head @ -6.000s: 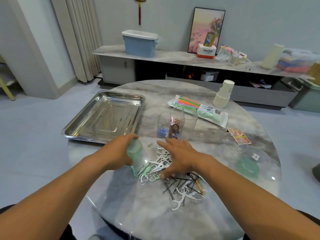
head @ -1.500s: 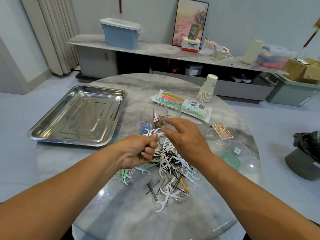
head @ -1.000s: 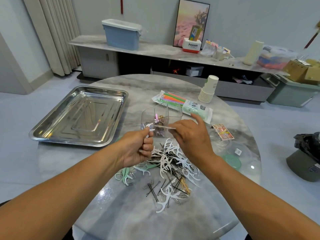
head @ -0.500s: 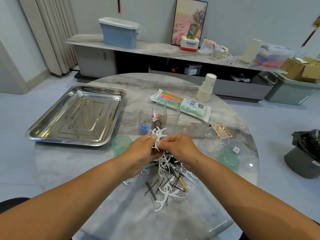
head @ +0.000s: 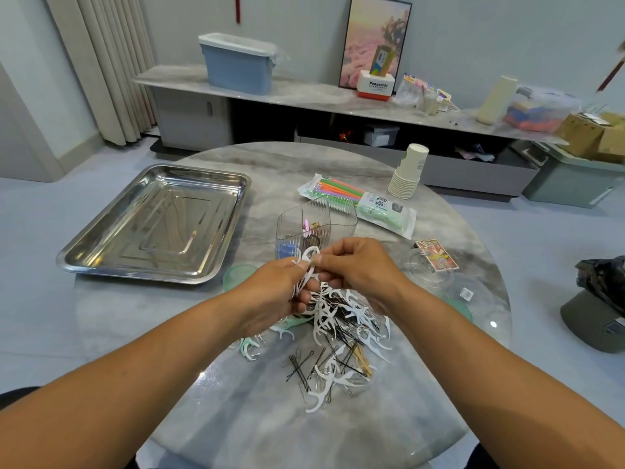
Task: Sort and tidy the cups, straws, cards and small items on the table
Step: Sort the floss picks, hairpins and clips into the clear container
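A mixed pile of white floss picks [head: 341, 316] and black hair pins [head: 301, 367] lies on the round marble table [head: 236, 418]. My left hand [head: 274, 296] grips a small bunch of white floss picks [head: 306, 265] just above the pile. My right hand [head: 358, 269] pinches the top of that same bunch from the right. Behind my hands stands a clear divided organiser [head: 316, 228] with a few small items inside. A green cup [head: 238, 274] sits partly hidden behind my left hand.
A steel tray [head: 101, 258] lies at the left. A straw packet [head: 358, 203], a stack of paper cups [head: 407, 172], a card pack [head: 436, 255], clear lids [head: 422, 267] and a green lid [head: 461, 308] fill the right side. A cabinet stands behind.
Both hands rose from the pile and came together. My left hand gathered floss picks into a bunch, and my right hand now pinches its top.
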A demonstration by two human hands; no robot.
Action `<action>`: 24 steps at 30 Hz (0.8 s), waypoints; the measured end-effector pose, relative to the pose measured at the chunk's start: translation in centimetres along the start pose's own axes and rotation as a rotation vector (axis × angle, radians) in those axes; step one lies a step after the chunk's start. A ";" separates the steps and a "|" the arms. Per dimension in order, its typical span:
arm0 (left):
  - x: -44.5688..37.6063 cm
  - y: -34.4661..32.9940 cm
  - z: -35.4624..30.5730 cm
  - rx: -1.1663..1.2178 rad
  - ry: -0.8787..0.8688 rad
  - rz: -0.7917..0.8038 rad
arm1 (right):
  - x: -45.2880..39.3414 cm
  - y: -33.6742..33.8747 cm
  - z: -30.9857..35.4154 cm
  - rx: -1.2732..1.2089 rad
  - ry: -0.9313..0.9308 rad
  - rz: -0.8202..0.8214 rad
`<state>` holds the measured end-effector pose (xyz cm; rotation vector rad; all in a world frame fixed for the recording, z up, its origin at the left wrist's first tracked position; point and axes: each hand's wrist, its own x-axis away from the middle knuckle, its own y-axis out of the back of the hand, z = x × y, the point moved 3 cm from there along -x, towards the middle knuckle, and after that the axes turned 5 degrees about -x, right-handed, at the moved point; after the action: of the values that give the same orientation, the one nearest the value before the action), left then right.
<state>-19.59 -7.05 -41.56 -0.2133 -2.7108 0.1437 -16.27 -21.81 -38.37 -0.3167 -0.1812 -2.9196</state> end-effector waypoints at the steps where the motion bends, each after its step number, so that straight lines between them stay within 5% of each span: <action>1: 0.1 0.0 -0.1 -0.031 -0.006 0.012 | 0.0 -0.2 -0.1 0.000 0.009 -0.012; 9: 1.0 1.9 -0.7 0.065 -0.015 -0.054 | -0.5 -2.4 -0.4 -0.182 -0.063 0.039; 13: 1.5 2.4 -1.0 0.136 -0.025 0.003 | -0.2 -3.8 -0.6 -0.133 -0.047 0.223; 17: 2.2 2.4 -1.0 -0.016 -0.032 0.152 | 0.1 -4.6 -0.8 -0.223 0.002 0.225; 24: 2.6 2.8 -0.9 -0.220 -0.071 0.171 | 0.7 -5.9 -0.8 -0.127 0.032 0.242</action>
<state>-21.21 -3.81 -40.08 -0.5146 -2.7746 -0.1007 -18.36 -16.36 -39.60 -0.2888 0.0455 -2.6984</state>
